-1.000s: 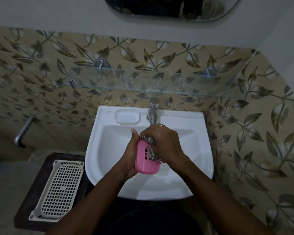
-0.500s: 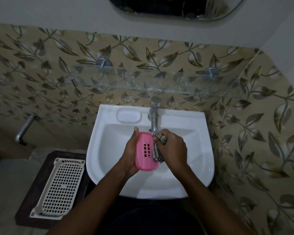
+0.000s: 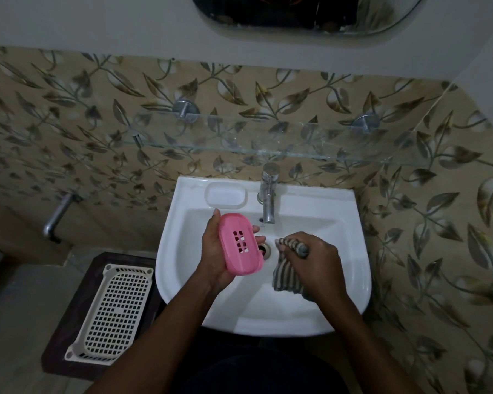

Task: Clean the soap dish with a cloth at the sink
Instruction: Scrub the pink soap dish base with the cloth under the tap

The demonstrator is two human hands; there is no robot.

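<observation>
Over the sink (image 3: pixel 182 268), the left hand (image 3: pixel 212 254) held the pink dish (image 3: pixel 239 244) slotted face up, thumb on its far edge and fingertips (image 3: pixel 260 239) hooked round its right edge. Just right of it, not touching, the right hand (image 3: pixel 316 263) had its fingers curled tight on a bunched striped cloth (image 3: pixel 286 277), whose tail hung down. To wipe well, I judged, the cloth should press flat across the slots and rim, with the dish gripped steady near the tap (image 3: pixel 268 200).
</observation>
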